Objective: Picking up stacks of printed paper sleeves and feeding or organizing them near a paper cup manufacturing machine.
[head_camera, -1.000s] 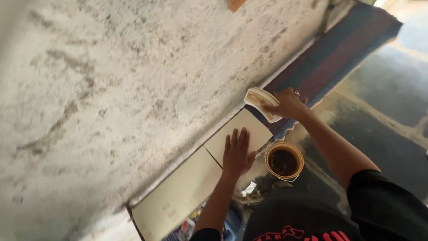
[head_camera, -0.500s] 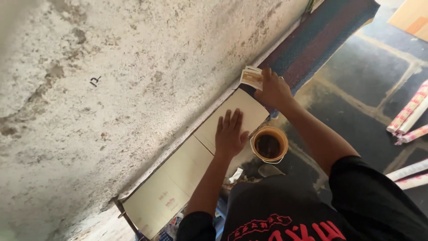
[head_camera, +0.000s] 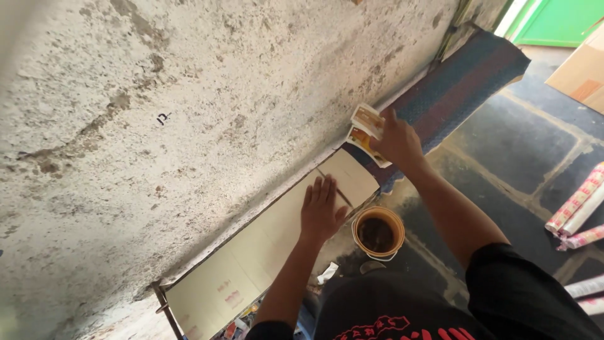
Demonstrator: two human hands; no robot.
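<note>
Left hand (head_camera: pixel 322 213), fingers spread flat on one smooth beige tile (head_camera: pixel 277 239); right hand (head_camera: pixel 397 143) grips a rag (head_camera: pixel 366 129) (rough plaster wall (head_camera: pixel 207 107) beyond), one orange bucket (head_camera: pixel 377 232) beside the thumb.

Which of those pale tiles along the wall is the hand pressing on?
The left hand lies flat on the tile at the row's far end, nearest the bucket; the other tiles lie untouched.

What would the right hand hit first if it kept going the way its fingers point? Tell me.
Most likely the rough plaster wall: the right hand, gripping a small printed packet, points up toward it. Depth is unclear, so this is a guess.
</note>
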